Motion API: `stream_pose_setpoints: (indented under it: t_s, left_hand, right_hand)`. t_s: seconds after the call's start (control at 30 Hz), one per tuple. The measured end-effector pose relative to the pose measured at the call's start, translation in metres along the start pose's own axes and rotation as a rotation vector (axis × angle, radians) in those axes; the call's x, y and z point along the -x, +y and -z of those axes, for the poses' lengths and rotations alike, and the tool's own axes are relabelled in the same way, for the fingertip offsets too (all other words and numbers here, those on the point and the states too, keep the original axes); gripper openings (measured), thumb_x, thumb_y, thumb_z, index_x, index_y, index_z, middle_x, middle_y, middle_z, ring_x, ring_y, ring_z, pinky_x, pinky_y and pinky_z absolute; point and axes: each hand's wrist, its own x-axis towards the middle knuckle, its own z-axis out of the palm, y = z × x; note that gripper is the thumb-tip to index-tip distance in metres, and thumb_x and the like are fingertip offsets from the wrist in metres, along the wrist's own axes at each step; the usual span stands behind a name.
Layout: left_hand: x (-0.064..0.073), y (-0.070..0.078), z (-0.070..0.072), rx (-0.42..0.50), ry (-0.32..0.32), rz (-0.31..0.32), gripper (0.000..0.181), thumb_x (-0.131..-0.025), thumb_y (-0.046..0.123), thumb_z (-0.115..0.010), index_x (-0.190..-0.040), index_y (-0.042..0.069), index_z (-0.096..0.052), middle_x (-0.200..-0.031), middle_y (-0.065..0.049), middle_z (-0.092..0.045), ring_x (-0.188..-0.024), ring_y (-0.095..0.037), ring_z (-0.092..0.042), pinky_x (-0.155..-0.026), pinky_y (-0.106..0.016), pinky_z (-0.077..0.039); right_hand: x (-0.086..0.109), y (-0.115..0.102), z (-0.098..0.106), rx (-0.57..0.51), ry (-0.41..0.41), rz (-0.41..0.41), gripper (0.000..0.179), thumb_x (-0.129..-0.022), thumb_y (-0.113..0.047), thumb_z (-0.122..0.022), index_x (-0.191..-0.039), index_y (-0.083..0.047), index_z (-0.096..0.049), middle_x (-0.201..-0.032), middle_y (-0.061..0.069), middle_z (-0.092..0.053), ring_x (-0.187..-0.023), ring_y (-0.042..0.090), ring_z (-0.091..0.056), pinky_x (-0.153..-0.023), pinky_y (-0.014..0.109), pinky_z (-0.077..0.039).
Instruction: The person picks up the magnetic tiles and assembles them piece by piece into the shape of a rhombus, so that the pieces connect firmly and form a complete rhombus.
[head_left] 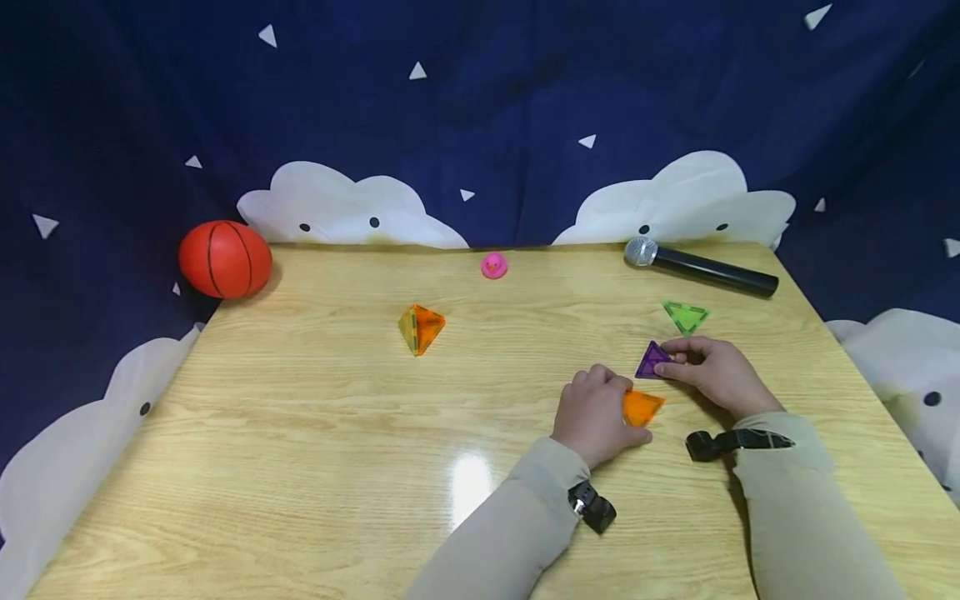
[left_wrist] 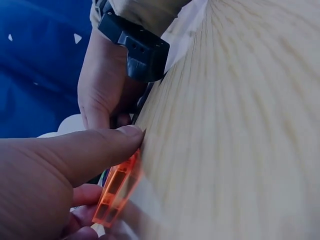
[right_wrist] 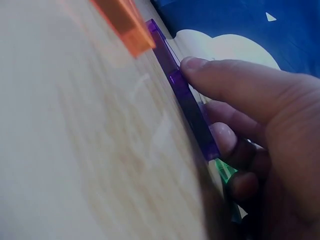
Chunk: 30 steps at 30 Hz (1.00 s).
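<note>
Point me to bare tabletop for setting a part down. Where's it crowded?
Bare: the table at left front, bordered by red ball and yellow-orange piece behind, left sleeve at right; also between pink duck and microphone.
Crowded: right side, left hand holding orange tile, right hand purple triangle, green triangle just behind.

Toward the right edge of the tabletop (head_left: pixel 300 442), the left hand (head_left: pixel 598 417) is hiding part of the orange tile (head_left: pixel 642 407), the right hand (head_left: pixel 716 375) a corner of the purple tile (head_left: pixel 650 361).
</note>
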Motion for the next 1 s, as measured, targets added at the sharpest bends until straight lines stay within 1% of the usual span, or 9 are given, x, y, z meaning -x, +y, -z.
stream_pose_setpoints:
  t_s: [0.13, 0.23, 0.43, 0.63, 0.73, 0.87, 1.0]
  left_hand:
    - [0.004, -0.007, 0.002, 0.013, -0.008, -0.025, 0.061, -0.077, 0.061, -0.079, -0.127, 0.028, -0.067, -0.118, 0.011, -0.057, -0.101, -0.008, -0.051, -0.085, -0.024, -0.042]
    - [0.007, -0.014, 0.005, 0.015, -0.015, -0.039, 0.061, -0.076, 0.061, -0.080, -0.126, 0.028, -0.068, -0.116, 0.010, -0.057, -0.102, -0.008, -0.051, -0.087, -0.025, -0.042]
    - [0.012, -0.025, 0.011, 0.037, -0.040, -0.038, 0.062, -0.075, 0.062, -0.081, -0.125, 0.027, -0.067, -0.116, 0.009, -0.057, -0.100, -0.010, -0.051, -0.088, -0.027, -0.043]
    - [0.017, -0.036, 0.016, 0.060, -0.049, -0.038, 0.064, -0.073, 0.060, -0.083, -0.124, 0.025, -0.067, -0.114, 0.007, -0.057, -0.099, -0.012, -0.051, -0.089, -0.029, -0.043]
    - [0.020, -0.043, 0.019, 0.075, -0.059, -0.040, 0.064, -0.073, 0.061, -0.082, -0.123, 0.023, -0.067, -0.112, 0.006, -0.056, -0.097, -0.013, -0.051, -0.088, -0.029, -0.043]
    - [0.024, -0.055, 0.025, 0.096, -0.065, -0.039, 0.065, -0.073, 0.063, -0.082, -0.121, 0.022, -0.068, -0.109, 0.006, -0.056, -0.094, -0.014, -0.050, -0.085, -0.028, -0.044]
    - [0.026, -0.070, 0.030, 0.108, -0.062, -0.046, 0.063, -0.074, 0.061, -0.081, -0.121, 0.021, -0.068, -0.109, 0.004, -0.057, -0.093, -0.015, -0.050, -0.083, -0.028, -0.044]
  right_hand:
    - [0.000, 0.000, -0.002, 0.011, 0.000, -0.006, 0.072, -0.085, -0.059, -0.073, -0.132, -0.006, -0.062, -0.108, 0.013, -0.063, -0.103, 0.033, -0.052, -0.095, 0.053, -0.039]
    - [0.000, 0.000, -0.002, 0.005, -0.001, -0.011, 0.072, -0.085, -0.058, -0.073, -0.132, -0.006, -0.062, -0.108, 0.013, -0.063, -0.103, 0.032, -0.052, -0.095, 0.052, -0.039]
    - [0.001, -0.002, -0.001, -0.004, -0.004, -0.018, 0.070, -0.085, -0.057, -0.073, -0.131, -0.005, -0.063, -0.106, 0.012, -0.061, -0.100, 0.031, -0.051, -0.091, 0.049, -0.040]
    - [0.001, -0.003, 0.000, 0.016, -0.003, -0.006, 0.066, -0.087, -0.054, -0.073, -0.130, -0.004, -0.063, -0.106, 0.012, -0.061, -0.101, 0.031, -0.051, -0.093, 0.050, -0.040]
    - [0.002, -0.005, -0.001, 0.031, -0.005, -0.002, 0.070, -0.086, -0.057, -0.072, -0.130, -0.004, -0.062, -0.109, 0.014, -0.061, -0.101, 0.031, -0.051, -0.092, 0.050, -0.041]
    - [0.003, -0.009, -0.003, 0.064, -0.003, 0.005, 0.081, -0.081, -0.065, -0.073, -0.131, -0.003, -0.061, -0.115, 0.018, -0.060, -0.101, 0.032, -0.051, -0.088, 0.048, -0.041]
    - [0.005, -0.012, -0.005, 0.080, 0.000, 0.020, 0.083, -0.079, -0.064, -0.076, -0.131, -0.001, -0.061, -0.114, 0.018, -0.060, -0.098, 0.031, -0.052, -0.084, 0.045, -0.041]
